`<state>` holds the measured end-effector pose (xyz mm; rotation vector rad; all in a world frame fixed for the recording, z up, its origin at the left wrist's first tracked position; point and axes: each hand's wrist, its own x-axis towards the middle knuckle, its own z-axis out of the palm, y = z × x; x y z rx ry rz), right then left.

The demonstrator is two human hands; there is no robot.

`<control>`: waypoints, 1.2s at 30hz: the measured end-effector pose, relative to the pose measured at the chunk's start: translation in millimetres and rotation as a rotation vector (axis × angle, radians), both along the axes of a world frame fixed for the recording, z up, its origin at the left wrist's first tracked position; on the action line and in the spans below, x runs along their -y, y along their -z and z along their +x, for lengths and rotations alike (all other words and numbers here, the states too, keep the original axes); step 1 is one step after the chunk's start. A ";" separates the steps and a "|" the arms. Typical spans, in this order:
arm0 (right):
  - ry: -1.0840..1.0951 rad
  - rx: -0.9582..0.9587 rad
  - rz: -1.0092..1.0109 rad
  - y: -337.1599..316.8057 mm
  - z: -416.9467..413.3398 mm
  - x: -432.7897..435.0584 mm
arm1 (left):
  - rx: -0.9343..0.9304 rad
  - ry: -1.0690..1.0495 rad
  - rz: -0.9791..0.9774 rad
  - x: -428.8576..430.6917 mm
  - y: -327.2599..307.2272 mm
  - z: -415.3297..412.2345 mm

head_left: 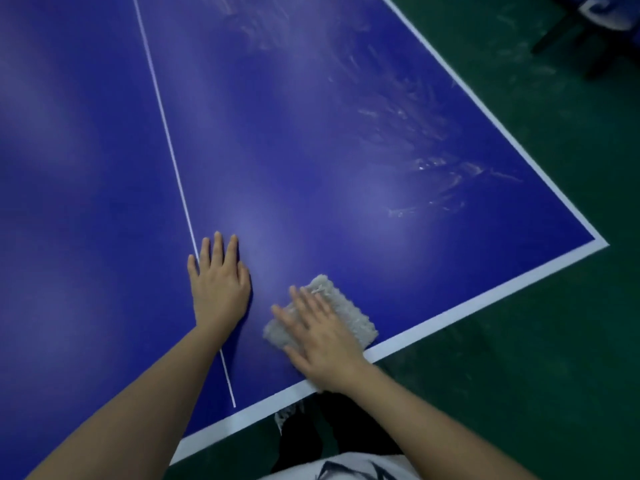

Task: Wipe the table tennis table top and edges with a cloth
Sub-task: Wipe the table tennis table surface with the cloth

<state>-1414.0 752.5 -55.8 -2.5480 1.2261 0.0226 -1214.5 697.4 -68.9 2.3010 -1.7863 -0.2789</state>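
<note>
Pressing flat on the cloth (349,313) with the right hand (320,337), fingers straight and spread, curled round nothing. Cloth pinned under the palm on the blue table top (311,133), poking out past the fingertips and the little-finger side. Bracing with the left hand (220,282) near the thumb side, also flat and holding nothing, across the centre line (166,133).

Keep the palm's weight even to stop the cloth bunching or slipping out. Push forward and toward the little-finger side, into the whitish smears (433,171) well ahead. Overlap each stroke with the one beside it. Finish by drawing back over the white edge band (485,299) just behind the wrist, then along the rim below.
</note>
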 end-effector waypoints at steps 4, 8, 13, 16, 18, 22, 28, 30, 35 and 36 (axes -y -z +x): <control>0.562 0.005 -0.015 5.3 -73.2 55.4 | -0.001 0.009 0.003 2.2 -0.6 0.5; 0.955 -0.204 -0.041 -0.8 -136.2 84.1 | 0.003 0.010 0.008 1.7 -3.1 -1.3; 0.806 -0.226 -0.041 2.8 -89.5 56.8 | -0.002 0.008 0.015 2.1 -4.5 -1.9; 0.455 -0.179 -0.133 0.0 -55.9 33.4 | 0.011 0.000 0.010 2.7 -5.2 -2.2; 0.267 -0.198 -0.102 -2.1 -55.6 40.8 | 0.017 -0.005 0.008 3.3 -6.1 -3.6; 0.054 -0.166 -0.095 0.5 -89.8 116.2 | 0.032 -0.049 0.000 5.5 -9.2 -8.1; 0.330 -0.208 -0.133 2.8 -169.8 268.1 | -0.004 -0.176 -0.017 36.4 -18.9 -55.8; 0.438 -0.216 -0.094 0.1 -187.8 300.8 | -0.013 -0.172 -0.019 56.1 -18.7 -79.3; 0.037 -0.181 -0.167 0.9 -156.6 270.1 | -0.047 -0.266 -0.035 116.0 -15.5 -101.4; -0.144 -0.105 -0.170 0.1 -145.2 248.2 | -0.044 -0.281 -0.031 128.0 -15.2 -99.0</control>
